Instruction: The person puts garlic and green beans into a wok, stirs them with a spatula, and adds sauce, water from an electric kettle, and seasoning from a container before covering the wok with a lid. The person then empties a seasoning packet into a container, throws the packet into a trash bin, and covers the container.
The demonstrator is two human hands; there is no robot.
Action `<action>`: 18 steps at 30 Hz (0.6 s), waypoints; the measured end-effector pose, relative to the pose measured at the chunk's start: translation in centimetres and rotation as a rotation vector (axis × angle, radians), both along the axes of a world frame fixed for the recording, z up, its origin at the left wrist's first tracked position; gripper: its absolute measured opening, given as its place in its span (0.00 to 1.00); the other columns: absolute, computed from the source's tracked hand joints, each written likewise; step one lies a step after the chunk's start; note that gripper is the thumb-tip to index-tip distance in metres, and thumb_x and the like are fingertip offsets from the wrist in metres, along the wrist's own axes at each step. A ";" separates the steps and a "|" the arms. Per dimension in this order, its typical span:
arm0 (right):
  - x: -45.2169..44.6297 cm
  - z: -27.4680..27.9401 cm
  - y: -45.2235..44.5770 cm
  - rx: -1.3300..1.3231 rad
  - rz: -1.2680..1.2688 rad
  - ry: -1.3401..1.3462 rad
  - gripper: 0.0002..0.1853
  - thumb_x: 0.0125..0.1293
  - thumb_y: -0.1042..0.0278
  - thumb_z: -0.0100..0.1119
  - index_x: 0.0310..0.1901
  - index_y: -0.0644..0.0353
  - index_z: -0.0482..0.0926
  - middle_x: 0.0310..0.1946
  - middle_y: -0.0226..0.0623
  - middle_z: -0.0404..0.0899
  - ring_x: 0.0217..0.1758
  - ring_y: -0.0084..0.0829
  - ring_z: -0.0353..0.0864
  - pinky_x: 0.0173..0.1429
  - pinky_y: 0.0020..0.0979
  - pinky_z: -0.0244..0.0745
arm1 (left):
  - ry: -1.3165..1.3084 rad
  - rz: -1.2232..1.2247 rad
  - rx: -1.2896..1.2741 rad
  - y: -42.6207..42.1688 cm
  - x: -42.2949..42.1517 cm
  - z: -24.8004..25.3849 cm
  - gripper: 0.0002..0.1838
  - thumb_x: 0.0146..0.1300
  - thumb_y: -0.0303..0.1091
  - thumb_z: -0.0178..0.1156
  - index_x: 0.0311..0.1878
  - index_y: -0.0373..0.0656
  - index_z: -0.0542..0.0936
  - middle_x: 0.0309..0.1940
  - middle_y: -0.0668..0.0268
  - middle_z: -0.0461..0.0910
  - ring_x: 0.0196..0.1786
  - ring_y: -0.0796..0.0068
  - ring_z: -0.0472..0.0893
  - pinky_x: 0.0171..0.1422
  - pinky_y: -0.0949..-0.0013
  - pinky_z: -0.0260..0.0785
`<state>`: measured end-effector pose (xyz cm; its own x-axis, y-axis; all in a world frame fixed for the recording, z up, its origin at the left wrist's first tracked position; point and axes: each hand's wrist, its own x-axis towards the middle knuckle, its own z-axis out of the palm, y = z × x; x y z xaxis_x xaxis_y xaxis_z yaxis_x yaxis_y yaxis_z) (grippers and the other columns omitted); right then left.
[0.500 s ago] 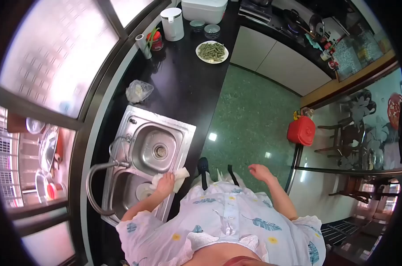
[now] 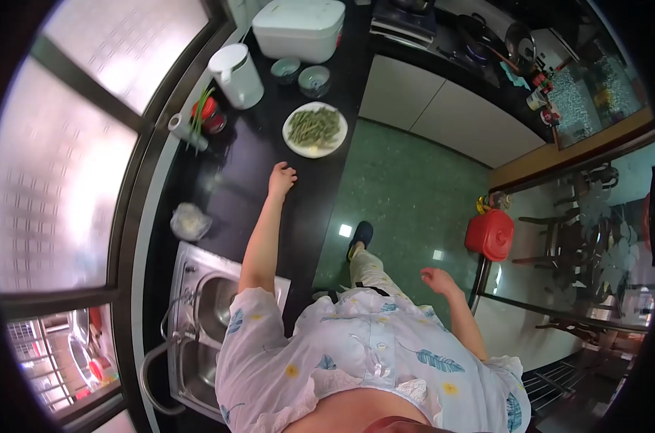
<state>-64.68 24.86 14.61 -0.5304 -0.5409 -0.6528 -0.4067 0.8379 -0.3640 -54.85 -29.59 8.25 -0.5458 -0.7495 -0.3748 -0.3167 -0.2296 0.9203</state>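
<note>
My left hand (image 2: 283, 179) is stretched over the black countertop, just short of a white plate (image 2: 293, 146) of cut green beans (image 2: 314, 128). Nothing is in it, and its fingers are apart and slightly bent. Out over the floor at my side hangs my right hand (image 2: 439, 279), holding nothing, fingers loosely curled and not pressed together. A clear plastic bag (image 2: 190, 221) with something pale inside lies by the double steel sink (image 2: 280, 290), which my left arm partly covers.
Two glass bowls (image 2: 314, 81), a white jug (image 2: 238, 78) and a white box (image 2: 298, 30) stand beyond the plate. Near the window are a red-lidded jar (image 2: 213, 115) and green stalks. A red bin (image 2: 491, 237) sits on the floor at right, near a stove counter (image 2: 457, 54).
My left hand has let go of the white cloth at the sink and reached forward towards the plate. I have stepped closer to the beans, with one foot forward. My right hand stays empty.
</note>
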 end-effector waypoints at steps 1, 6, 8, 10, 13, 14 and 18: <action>-2.3 -0.3 0.1 -0.009 -0.021 0.023 0.17 0.64 0.58 0.55 0.54 0.51 0.80 0.45 0.44 0.83 0.50 0.46 0.81 0.55 0.42 0.76 | 0.054 0.065 0.158 -1.0 -1.8 0.2 0.24 0.69 0.35 0.53 0.65 0.37 0.65 0.44 0.58 0.81 0.37 0.70 0.83 0.40 0.69 0.77; -13.4 -0.4 -0.5 0.005 -0.072 0.076 0.18 0.64 0.57 0.56 0.53 0.52 0.80 0.44 0.44 0.84 0.49 0.46 0.82 0.54 0.43 0.76 | 0.153 0.146 0.328 -4.6 -6.4 -0.8 0.22 0.69 0.32 0.53 0.65 0.41 0.64 0.45 0.59 0.80 0.40 0.68 0.84 0.38 0.69 0.81; -17.4 -0.7 -1.5 -0.006 -0.045 0.059 0.18 0.64 0.57 0.55 0.53 0.53 0.79 0.44 0.44 0.84 0.50 0.46 0.82 0.54 0.44 0.76 | 0.064 0.050 0.258 -5.9 -6.8 -1.0 0.24 0.67 0.26 0.54 0.65 0.40 0.63 0.48 0.57 0.79 0.41 0.67 0.85 0.37 0.67 0.82; -21.1 -0.3 -3.5 0.016 -0.017 0.066 0.18 0.64 0.57 0.55 0.54 0.53 0.79 0.45 0.43 0.84 0.50 0.45 0.81 0.54 0.44 0.76 | -0.003 0.114 0.318 -6.1 -7.1 0.1 0.26 0.65 0.21 0.54 0.66 0.40 0.62 0.52 0.55 0.78 0.46 0.63 0.84 0.40 0.66 0.83; -25.9 1.6 -7.9 -0.027 0.011 0.057 0.19 0.64 0.57 0.55 0.54 0.53 0.79 0.46 0.43 0.83 0.51 0.45 0.81 0.55 0.44 0.75 | -0.044 0.068 0.371 -5.6 -7.2 -0.2 0.29 0.64 0.16 0.52 0.67 0.42 0.60 0.57 0.52 0.74 0.51 0.57 0.82 0.43 0.63 0.84; -27.3 2.3 -9.3 -0.054 0.015 0.051 0.19 0.64 0.57 0.55 0.55 0.53 0.79 0.46 0.43 0.83 0.52 0.45 0.81 0.55 0.44 0.75 | -0.031 0.054 0.411 -5.2 -7.3 -0.5 0.30 0.63 0.16 0.52 0.68 0.42 0.58 0.59 0.52 0.73 0.52 0.56 0.82 0.43 0.62 0.85; -32.0 3.4 -15.1 -0.185 0.074 0.050 0.18 0.66 0.58 0.54 0.55 0.53 0.78 0.47 0.43 0.83 0.52 0.45 0.81 0.55 0.43 0.75 | 0.086 0.083 0.459 -2.3 -9.2 1.4 0.30 0.61 0.14 0.50 0.66 0.44 0.60 0.57 0.54 0.74 0.49 0.58 0.83 0.44 0.61 0.85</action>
